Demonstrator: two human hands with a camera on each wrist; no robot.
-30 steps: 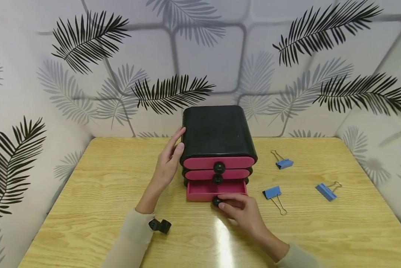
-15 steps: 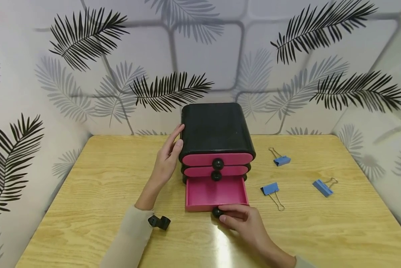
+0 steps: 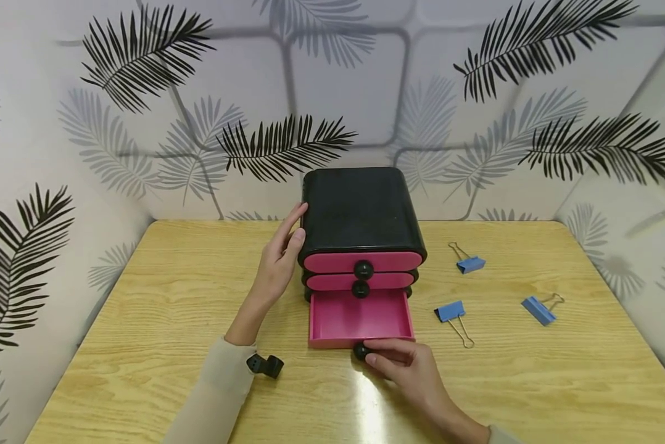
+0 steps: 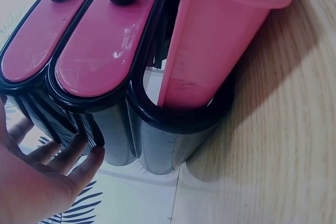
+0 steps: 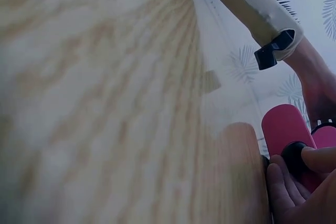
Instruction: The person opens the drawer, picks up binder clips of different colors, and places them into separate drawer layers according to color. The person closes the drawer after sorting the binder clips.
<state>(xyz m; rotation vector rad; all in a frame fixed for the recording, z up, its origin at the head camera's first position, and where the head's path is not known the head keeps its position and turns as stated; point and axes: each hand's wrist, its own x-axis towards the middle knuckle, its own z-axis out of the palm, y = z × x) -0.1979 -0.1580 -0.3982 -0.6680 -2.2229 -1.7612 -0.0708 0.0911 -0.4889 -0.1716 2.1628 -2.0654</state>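
Observation:
A small black cabinet (image 3: 360,209) with three pink drawers stands on the table. Its bottom drawer (image 3: 360,314) is pulled out and looks empty inside, while the upper two are closed. My right hand (image 3: 410,373) pinches the round black knob (image 3: 361,351) of that bottom drawer between thumb and fingers; the right wrist view shows the same knob (image 5: 295,156) partly covered by the thumb. Against the cabinet's left side rests my left hand (image 3: 277,265), its fingers extended along the black shell, as the left wrist view confirms with the hand (image 4: 44,174) beside the upper tiers.
Three blue binder clips lie right of the cabinet: one at the back (image 3: 470,264), one near the drawer (image 3: 450,311) and one farther right (image 3: 539,310). A leaf-patterned backdrop (image 3: 343,92) rises behind the wooden table (image 3: 188,296). A black device (image 3: 266,366) sits at the left cuff.
The bottom drawer has slid farther out toward me, drawn by my right hand on its knob, mostly in the first half second. My left hand has stayed against the cabinet's side.

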